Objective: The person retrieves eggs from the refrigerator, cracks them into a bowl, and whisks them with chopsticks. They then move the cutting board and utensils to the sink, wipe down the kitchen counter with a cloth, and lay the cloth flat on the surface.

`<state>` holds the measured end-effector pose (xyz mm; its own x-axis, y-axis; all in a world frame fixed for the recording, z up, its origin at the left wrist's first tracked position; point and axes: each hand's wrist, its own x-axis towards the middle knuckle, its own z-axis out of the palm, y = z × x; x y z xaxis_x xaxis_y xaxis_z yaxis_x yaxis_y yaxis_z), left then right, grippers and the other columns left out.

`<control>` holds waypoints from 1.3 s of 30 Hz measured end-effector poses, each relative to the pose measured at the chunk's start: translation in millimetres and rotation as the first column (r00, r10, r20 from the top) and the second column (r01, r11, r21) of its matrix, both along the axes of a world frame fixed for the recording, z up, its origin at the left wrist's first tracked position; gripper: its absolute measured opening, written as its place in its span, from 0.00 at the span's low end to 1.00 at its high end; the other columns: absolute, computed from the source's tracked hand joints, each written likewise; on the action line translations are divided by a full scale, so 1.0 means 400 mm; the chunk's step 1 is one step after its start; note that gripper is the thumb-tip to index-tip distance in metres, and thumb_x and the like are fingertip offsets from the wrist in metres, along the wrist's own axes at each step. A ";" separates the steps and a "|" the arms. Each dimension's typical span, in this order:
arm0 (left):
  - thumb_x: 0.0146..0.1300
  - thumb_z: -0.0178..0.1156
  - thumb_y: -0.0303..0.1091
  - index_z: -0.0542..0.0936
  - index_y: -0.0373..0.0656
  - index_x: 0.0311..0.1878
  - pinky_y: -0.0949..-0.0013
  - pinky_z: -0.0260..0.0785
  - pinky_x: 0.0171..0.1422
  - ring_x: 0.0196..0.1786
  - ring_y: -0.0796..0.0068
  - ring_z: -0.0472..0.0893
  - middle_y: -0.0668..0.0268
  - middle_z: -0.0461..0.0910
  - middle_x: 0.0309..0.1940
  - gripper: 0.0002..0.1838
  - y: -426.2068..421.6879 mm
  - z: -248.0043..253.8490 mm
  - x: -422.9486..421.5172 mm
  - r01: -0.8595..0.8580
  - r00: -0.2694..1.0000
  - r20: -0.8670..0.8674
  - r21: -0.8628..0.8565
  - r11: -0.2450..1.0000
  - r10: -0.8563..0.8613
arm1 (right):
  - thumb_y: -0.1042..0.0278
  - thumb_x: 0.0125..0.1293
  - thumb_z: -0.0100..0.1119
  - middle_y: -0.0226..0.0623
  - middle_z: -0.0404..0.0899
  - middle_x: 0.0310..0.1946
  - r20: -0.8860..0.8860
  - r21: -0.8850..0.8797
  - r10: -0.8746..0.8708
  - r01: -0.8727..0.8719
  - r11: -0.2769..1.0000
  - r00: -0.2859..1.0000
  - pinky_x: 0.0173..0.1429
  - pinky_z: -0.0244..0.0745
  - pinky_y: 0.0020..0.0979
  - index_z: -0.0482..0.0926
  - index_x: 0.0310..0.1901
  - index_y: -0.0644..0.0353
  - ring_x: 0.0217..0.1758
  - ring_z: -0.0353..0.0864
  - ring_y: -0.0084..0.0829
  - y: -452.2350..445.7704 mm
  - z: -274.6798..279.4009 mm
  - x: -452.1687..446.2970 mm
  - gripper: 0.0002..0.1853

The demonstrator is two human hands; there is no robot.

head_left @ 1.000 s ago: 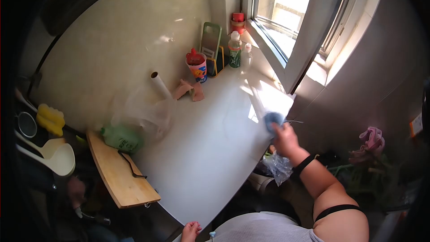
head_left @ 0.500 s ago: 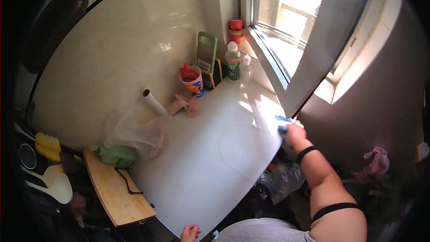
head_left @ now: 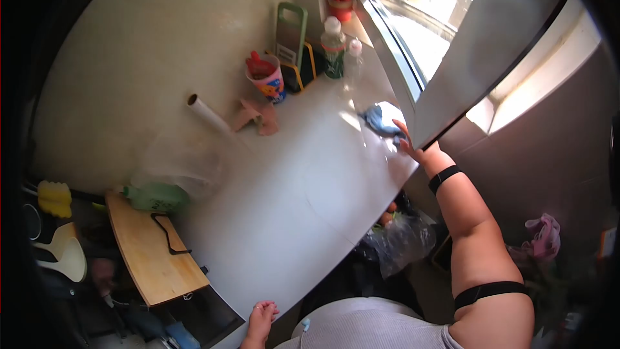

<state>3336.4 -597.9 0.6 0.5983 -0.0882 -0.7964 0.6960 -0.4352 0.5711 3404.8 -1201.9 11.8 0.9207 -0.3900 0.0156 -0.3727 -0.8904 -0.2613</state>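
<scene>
A crumpled blue and white cloth point(head_left: 381, 121) lies on the white tabletop point(head_left: 290, 187) near its right edge, in bright sunlight. My right hand point(head_left: 408, 141) is at the cloth's right side, fingers stretched and apart, with the fingertips at or very near it. Part of this hand is hidden by the edge of the open window sash point(head_left: 478, 58). Beside the table's front edge is my left hand point(head_left: 262, 317), its fingers loosely curled with nothing visible in them.
Along the wall stand a patterned cup point(head_left: 268, 84), a green cutting board point(head_left: 290, 32), a green-labelled bottle point(head_left: 333, 52) and a small clear bottle point(head_left: 353, 61). A cardboard-cored roll point(head_left: 210, 115), pink cloth point(head_left: 257, 117), green bottle point(head_left: 155, 198) and wooden board point(head_left: 155, 252) are leftward.
My right hand has loosened from the cloth, which now lies farther in from the table's right edge. My left hand has shifted slightly left and up. The whole view has tilted downward.
</scene>
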 end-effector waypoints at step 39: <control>0.66 0.52 0.35 0.71 0.42 0.46 0.79 0.67 0.41 0.40 0.81 0.76 0.68 0.76 0.40 0.10 0.120 0.017 -0.147 -0.079 0.996 -0.029 0.039 0.996 0.080 | 0.57 0.45 0.65 0.49 0.64 0.50 -0.401 0.168 -0.367 0.462 0.871 0.839 0.54 0.70 0.40 0.65 0.50 0.60 0.51 0.70 0.48 0.428 -0.229 -0.487 0.31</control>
